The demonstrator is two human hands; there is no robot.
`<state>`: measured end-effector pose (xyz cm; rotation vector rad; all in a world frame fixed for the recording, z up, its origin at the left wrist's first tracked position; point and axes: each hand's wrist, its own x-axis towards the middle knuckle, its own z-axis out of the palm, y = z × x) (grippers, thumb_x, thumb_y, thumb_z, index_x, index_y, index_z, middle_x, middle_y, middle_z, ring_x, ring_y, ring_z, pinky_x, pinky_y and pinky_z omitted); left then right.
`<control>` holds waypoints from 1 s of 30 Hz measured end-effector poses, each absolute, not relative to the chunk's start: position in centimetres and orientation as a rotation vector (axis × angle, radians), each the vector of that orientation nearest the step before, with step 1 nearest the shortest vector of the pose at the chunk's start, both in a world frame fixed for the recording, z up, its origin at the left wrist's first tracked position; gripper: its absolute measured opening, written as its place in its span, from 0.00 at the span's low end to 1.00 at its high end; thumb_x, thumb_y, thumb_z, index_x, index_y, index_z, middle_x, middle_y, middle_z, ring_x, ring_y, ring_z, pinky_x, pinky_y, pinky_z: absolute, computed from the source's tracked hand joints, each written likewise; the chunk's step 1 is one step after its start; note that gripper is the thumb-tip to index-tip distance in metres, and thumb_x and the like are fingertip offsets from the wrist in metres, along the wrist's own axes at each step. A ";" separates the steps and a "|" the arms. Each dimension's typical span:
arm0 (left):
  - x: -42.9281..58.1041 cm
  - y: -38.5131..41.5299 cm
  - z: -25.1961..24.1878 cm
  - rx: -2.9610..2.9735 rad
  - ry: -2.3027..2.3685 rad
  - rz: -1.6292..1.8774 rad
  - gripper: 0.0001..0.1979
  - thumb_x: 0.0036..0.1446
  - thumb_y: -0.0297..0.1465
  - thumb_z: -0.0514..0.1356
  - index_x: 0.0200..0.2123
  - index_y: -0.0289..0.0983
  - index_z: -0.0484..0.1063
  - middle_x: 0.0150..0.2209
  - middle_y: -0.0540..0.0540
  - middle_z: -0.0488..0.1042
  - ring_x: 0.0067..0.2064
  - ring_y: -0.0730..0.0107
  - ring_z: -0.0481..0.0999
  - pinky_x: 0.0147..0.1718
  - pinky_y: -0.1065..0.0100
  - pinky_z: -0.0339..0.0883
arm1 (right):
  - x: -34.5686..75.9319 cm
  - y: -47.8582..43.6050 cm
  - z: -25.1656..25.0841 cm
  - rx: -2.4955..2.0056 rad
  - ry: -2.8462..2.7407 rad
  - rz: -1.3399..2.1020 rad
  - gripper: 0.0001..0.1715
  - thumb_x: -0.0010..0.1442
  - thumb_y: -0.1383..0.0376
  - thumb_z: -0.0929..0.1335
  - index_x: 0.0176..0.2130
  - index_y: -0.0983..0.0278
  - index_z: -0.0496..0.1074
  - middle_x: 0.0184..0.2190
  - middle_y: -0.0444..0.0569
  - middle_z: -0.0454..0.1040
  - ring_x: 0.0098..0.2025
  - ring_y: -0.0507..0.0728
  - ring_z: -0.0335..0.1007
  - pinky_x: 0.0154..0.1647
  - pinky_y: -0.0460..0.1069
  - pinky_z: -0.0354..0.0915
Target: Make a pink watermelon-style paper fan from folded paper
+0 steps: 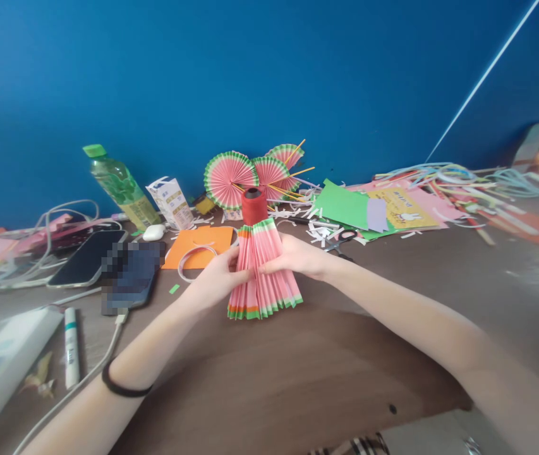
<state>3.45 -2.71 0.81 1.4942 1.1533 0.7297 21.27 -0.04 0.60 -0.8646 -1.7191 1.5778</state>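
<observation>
Over surface (pixel 297 373), pinching pleated paper (pixel 272 294) with left hand (pixel 224 273) and right hand (pixel 297 255); folded, not yet rounded like far fans (pixel 227 174).

We find the light soft and moderately bright at the grip, where the folds of the pleated paper (pixel 272 287) show fairly crisply. Beyond it, the blue wall (pixel 269 76) is paler to the left and deepens toward the upper right. A faint, soft-edged shadow lies on the desk (pixel 231 379), nearer and right of the grip; pale glare sits far right. Blocky pixelation hides part of a phone (pixel 141 278) left of the grip. Both outer sides stretch and smear; we cannot quite tell where the light originates.
</observation>
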 end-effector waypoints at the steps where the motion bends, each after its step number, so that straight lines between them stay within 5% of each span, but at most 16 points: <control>1: 3.5 -2.8 0.8 1.508 1.152 0.718 0.24 0.45 0.28 0.60 0.49 0.34 0.65 0.49 0.41 0.71 0.47 0.58 0.72 0.46 0.60 0.66 | 21.2 -0.1 0.6 -0.869 -1.725 1.572 0.30 0.42 0.72 0.71 0.47 0.65 0.67 0.44 0.50 0.72 0.46 0.59 0.69 0.51 0.57 0.64; 17: 4.2 -3.2 0.5 1.765 1.240 0.696 0.24 0.43 0.26 0.55 0.48 0.34 0.64 0.45 0.43 0.72 0.44 0.60 0.72 0.46 0.62 0.63 | 20.5 -0.8 0.7 -0.936 -1.673 1.500 0.26 0.41 0.74 0.70 0.43 0.65 0.67 0.39 0.48 0.74 0.42 0.57 0.71 0.48 0.55 0.66; 30: 4.4 -4.1 0.5 1.741 1.278 0.650 0.34 0.42 0.24 0.55 0.56 0.34 0.54 0.50 0.41 0.68 0.45 0.58 0.72 0.41 0.63 0.67 | 20.0 -1.3 0.7 -0.967 -1.608 1.480 0.26 0.42 0.75 0.69 0.44 0.65 0.66 0.40 0.49 0.73 0.42 0.58 0.71 0.47 0.55 0.67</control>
